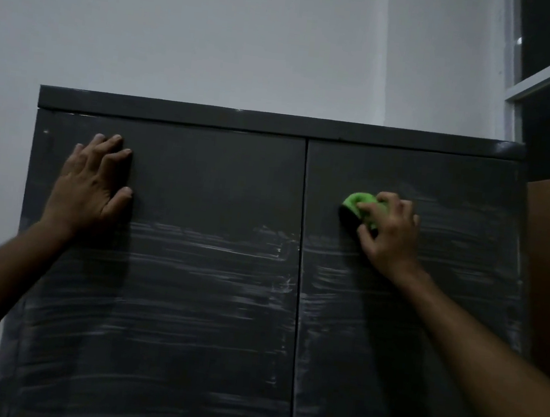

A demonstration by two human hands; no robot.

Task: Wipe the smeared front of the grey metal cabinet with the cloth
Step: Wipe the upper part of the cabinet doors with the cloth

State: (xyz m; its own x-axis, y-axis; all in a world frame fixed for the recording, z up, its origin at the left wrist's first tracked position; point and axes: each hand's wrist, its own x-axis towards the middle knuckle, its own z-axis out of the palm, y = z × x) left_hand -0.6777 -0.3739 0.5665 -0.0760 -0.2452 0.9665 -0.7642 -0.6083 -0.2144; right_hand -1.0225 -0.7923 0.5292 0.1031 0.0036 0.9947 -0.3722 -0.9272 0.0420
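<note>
My right hand [389, 231] bunches the green cloth [361, 207] on the cabinet [221, 185] right of its door seam; left hand [93, 184] flat, braced upper-left. Risk: small wad respreads streaks below.

The left hand [93, 184] lies flat, fingers spread, on the left door of the grey cabinet [221, 181]. The right hand [389, 233] grips a bunched green cloth [358, 204] against the right door. White smears [211, 269] streak both doors lower down.
</note>
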